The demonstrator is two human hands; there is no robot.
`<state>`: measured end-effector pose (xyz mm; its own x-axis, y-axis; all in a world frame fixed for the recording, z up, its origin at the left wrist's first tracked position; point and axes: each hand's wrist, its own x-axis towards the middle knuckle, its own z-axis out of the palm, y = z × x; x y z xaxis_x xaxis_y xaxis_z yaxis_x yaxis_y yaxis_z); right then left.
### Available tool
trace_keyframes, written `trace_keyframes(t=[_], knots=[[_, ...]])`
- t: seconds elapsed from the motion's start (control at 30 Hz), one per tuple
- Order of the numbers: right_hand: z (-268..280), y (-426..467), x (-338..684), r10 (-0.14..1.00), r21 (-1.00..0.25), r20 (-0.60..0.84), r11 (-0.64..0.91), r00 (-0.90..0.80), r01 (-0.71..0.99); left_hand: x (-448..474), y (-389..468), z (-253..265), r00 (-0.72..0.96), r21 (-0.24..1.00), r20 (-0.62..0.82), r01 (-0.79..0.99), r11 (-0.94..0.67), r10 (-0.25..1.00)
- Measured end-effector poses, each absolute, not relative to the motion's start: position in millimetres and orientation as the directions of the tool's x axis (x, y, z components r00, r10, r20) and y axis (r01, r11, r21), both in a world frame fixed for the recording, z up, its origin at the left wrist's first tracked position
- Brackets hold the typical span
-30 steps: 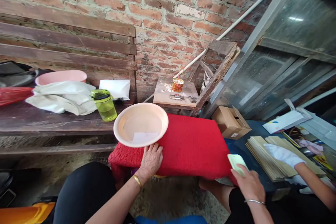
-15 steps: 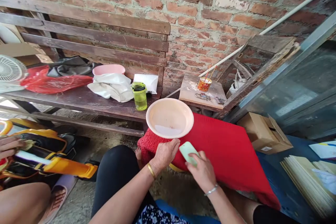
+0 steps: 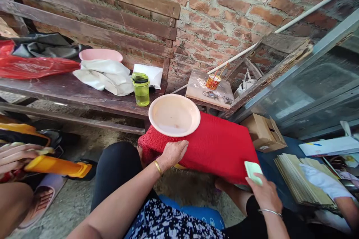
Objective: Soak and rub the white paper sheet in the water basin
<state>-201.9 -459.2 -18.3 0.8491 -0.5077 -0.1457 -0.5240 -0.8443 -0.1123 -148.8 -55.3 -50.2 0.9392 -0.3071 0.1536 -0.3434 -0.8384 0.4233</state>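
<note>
My left hand is closed, its fingers pressed together over the near edge of the red cloth. Whatever it may hold is hidden. In my right hand is a flat pale green rectangular object with rounded corners, held near the cloth's right end. A peach-coloured basin stands on the cloth's far left part, just beyond my left hand and apart from it. White residue or cloudy liquid shows in its bottom.
A wooden bench bears a green bottle, white cloth and a pink basin. Incense sticks stand in a tin. At right are a cardboard box, stacked sheets and another person's gloved hand. Another person's hand is at left.
My right hand has carried the pale green object rightward, away from my left hand. My left hand stays closed near the basin. The view has shifted right, bringing a co-worker's white glove into sight.
</note>
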Motion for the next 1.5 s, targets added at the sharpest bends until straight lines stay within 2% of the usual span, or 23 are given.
trace_keyframes(t=[0.07, 0.17, 0.23, 0.33, 0.43, 0.5, 0.67, 0.8, 0.97, 1.1, 1.23, 1.33, 1.43, 1.5], knots=[[-17.5, -477.9, -212.3, -0.545, -0.131, -0.114, -0.82, 0.831, -0.557, -146.9, -58.8, -46.4, 0.933, 0.396, 0.123, -0.359, -0.845, -0.338], [-22.7, -459.6, -217.7, -0.463, -0.243, -0.056, -0.853, 0.884, -0.462, -143.8, -63.8, -41.1, 0.927, 0.385, 0.113, -0.373, -0.844, -0.358], [-27.0, -419.5, -218.2, -0.336, -0.349, 0.001, -0.883, 0.942, -0.314, -142.7, -65.9, -39.3, 0.925, 0.389, 0.124, -0.378, -0.84, -0.359], [-30.9, -339.9, -219.1, -0.06, -0.449, 0.11, -0.893, 0.992, -0.005, -143.9, -66.1, -39.9, 0.915, 0.389, 0.154, -0.403, -0.828, -0.373], [-37.2, -274.8, -214.5, 0.174, -0.381, 0.184, -0.895, 0.967, 0.233, -144.8, -63.5, -45.3, 0.91, 0.412, 0.214, -0.414, -0.812, -0.355], [-42.9, -253.0, -208.7, 0.218, -0.307, 0.172, -0.915, 0.961, 0.263, -143.5, -61.5, -49.7, 0.91, 0.427, 0.245, -0.41, -0.806, -0.334], [-43.7, -246.8, -202.4, 0.152, -0.205, 0.069, -0.965, 0.986, 0.163, -142.5, -60.7, -51.8, 0.909, 0.402, 0.238, -0.414, -0.817, -0.343], [-33.0, -239.7, -196.6, 0.15, -0.1, 0.037, -0.983, 0.988, 0.153, -143.9, -63.3, -49.6, 0.908, 0.385, 0.225, -0.416, -0.824, -0.353], [-26.2, -247.5, -193.9, 0.146, -0.094, 0.007, -0.985, 0.989, 0.146, -142.7, -63.8, -53.0, 0.892, 0.375, 0.263, -0.445, -0.813, -0.367], [-31.1, -305.8, -207.6, 0.068, -0.042, 0.038, -0.997, 0.997, 0.07, -141.5, -62.6, -55.7, 0.886, 0.377, 0.306, -0.449, -0.81, -0.349], [-39.4, -397.9, -223.3, -0.118, 0.06, 0.072, -0.991, 0.99, -0.122, -145.0, -63.5, -55.3, 0.859, 0.362, 0.321, -0.5, -0.786, -0.398], [-37.7, -464.0, -233.5, -0.366, 0.084, 0.044, -0.926, 0.93, -0.369, -147.6, -64.1, -53.7, 0.84, 0.342, 0.322, -0.533, -0.774, -0.436], [-29.3, -507.5, -242.4, -0.584, 0.011, -0.006, -0.812, 0.812, -0.584, -148.7, -63.1, -51.1, 0.837, 0.325, 0.323, -0.536, -0.779, -0.441], [-25.2, -517.7, -242.0, -0.641, -0.08, -0.009, -0.764, 0.767, -0.64, -149.3, -61.2, -48.8, 0.836, 0.331, 0.337, -0.536, -0.777, -0.433]])
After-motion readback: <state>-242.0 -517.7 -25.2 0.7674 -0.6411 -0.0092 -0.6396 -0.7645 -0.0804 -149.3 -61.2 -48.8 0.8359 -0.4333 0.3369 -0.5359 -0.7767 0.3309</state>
